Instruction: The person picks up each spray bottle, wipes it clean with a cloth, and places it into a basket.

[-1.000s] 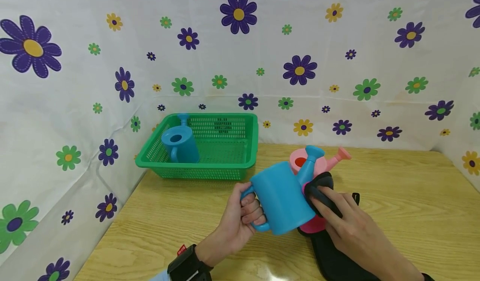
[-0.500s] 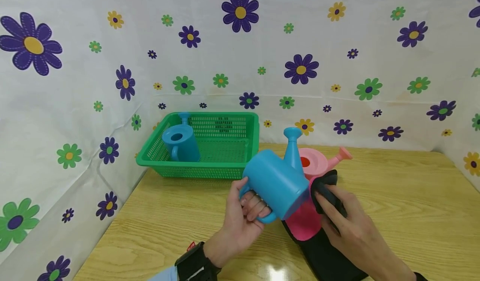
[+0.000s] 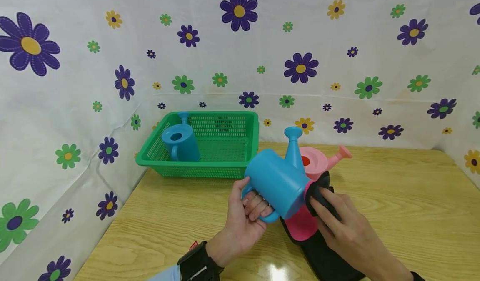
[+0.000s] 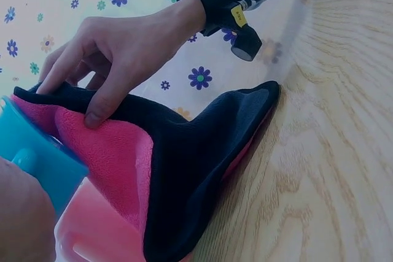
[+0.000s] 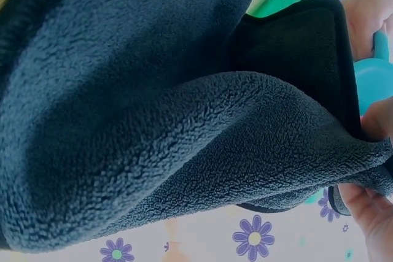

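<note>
A blue toy watering can [image 3: 275,181] is held up over the table, tilted with its spout pointing upward and its base to the lower right. My left hand [image 3: 245,222] has its fingers curled through the can's handle. With my right hand [image 3: 348,227] I pinch a cloth [image 3: 331,252], dark on one side and pink on the other, against the base end of the can. The rest of the cloth hangs down to the table. In the left wrist view, the cloth's pink face [image 4: 113,157] lies toward the can. Dark folds fill much of the right wrist view.
Behind the cloth stands a pink watering can [image 3: 316,160], partly hidden. A green plastic basket [image 3: 202,164] at the back left holds another blue watering can [image 3: 183,145]. A flower-printed sheet [image 3: 210,56] hangs behind the wooden table [image 3: 405,202].
The blue can has tipped further, its spout swinging up and left and its base rising. The cloth has followed to the can's base end, with a small shift leftward in the last half second.
</note>
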Demonstrator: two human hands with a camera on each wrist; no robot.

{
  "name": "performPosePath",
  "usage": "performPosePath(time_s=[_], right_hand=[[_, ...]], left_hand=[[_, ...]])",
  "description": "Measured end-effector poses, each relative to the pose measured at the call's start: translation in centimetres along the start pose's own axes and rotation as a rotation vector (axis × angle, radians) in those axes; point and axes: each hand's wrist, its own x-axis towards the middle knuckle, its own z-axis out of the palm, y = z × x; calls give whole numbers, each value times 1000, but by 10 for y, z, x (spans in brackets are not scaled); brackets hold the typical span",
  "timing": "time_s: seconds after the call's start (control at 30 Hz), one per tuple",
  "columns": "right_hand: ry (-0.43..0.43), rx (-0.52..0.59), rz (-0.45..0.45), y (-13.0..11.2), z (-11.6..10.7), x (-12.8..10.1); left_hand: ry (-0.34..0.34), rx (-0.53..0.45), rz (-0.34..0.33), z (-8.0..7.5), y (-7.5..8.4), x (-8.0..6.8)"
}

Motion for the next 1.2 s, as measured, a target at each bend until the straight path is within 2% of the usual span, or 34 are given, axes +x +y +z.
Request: performPosePath(time_s=[0.27, 0.53, 0.87, 1.2], right_hand=[[7, 5, -114, -7, 4, 4], [-34, -8, -230, -14, 7, 2], [-62, -37, -307, -17, 8, 1], [-96, -44, -288, -11, 5, -2]], left_hand=[[14, -11, 4, -1, 0, 1], [14, -33, 2, -3, 1, 2], [2, -28, 5, -4, 1, 3], [4, -15, -5, -5, 1, 3]])
